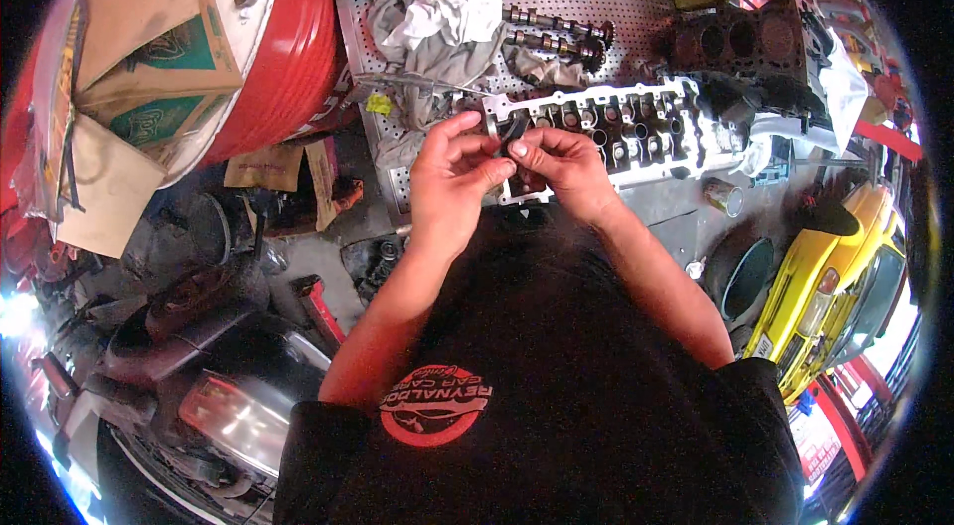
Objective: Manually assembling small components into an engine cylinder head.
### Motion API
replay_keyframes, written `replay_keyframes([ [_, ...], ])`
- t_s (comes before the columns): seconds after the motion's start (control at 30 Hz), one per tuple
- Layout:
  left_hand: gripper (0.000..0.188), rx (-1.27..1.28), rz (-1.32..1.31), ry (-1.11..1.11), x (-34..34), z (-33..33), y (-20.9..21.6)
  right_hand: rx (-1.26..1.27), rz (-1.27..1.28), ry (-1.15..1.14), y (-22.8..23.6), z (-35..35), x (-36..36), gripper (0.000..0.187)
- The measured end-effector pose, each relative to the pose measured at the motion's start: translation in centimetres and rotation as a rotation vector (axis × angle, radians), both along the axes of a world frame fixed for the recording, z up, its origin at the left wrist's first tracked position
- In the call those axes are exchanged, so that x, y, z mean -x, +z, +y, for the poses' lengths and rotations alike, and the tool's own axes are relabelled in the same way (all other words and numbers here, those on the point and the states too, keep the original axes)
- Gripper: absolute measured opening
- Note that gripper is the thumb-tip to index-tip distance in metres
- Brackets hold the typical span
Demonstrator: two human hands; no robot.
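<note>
Over the near left end of a silver cylinder head (686, 143), both hands meet around a small dark part (516, 131); its kind is too small to make out. My left hand (455, 172) pinches it between thumb and bent fingers. From the other side, my right hand (566, 167) grips it with the thumb pressed near the left thumb tip. Fingers hide most of the part. Two camshafts (556, 40) lie beyond the cylinder head, beside a white rag (452, 3) heaped on grey cloths.
A perforated metal bench (636, 3) carries these parts, with an engine block (740, 36) at the back right. A red drum (298, 38) holding cardboard stands left. Nearer are a car's front with a headlight (234, 416) at left and a yellow car (830, 292) at right.
</note>
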State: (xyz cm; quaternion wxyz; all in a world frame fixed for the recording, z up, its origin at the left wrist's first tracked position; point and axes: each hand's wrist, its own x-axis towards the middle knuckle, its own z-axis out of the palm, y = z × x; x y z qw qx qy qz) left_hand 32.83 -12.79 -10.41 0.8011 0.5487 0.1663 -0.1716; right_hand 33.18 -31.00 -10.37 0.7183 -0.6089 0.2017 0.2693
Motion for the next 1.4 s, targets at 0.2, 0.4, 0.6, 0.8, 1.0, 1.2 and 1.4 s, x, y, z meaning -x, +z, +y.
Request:
replay_keyframes([
  [0.2, 0.045, 0.442, 0.289, 0.152, 1.4, 1.6, -0.4, -0.026, 0.029, 0.093, 1.0, 1.1, -0.3, 0.025],
  [0.4, 0.070, -0.687, -0.623, -0.257, 0.7, 3.8, 4.2, 0.093, 0.091, 0.245, 1.2, -0.7, -2.2, 0.021],
  [0.6, 0.045, -0.913, -1.058, -0.521, 0.7, 5.0, 3.4, -0.240, 0.296, 0.335, 2.4, -0.4, -3.1, 0.012],
  [0.8, 0.014, -0.691, -0.802, -0.197, 1.5, 3.8, 1.1, 0.167, 0.040, 0.424, 2.8, -0.2, -0.7, 0.035],
  [1.0, 0.012, -0.226, -0.236, -0.270, 2.9, 2.5, -2.3, 0.172, -0.190, 0.392, 2.4, -0.8, 0.1, 0.036],
  [1.2, 0.010, 0.135, -0.048, -0.225, 3.0, 1.6, -2.7, -0.007, -0.092, 0.255, 1.5, -0.8, 0.5, 0.025],
  [1.4, 0.006, 0.557, 0.132, -0.118, 3.1, 0.9, -3.0, -0.158, 0.048, 0.278, 0.7, -1.0, 0.5, 0.027],
])
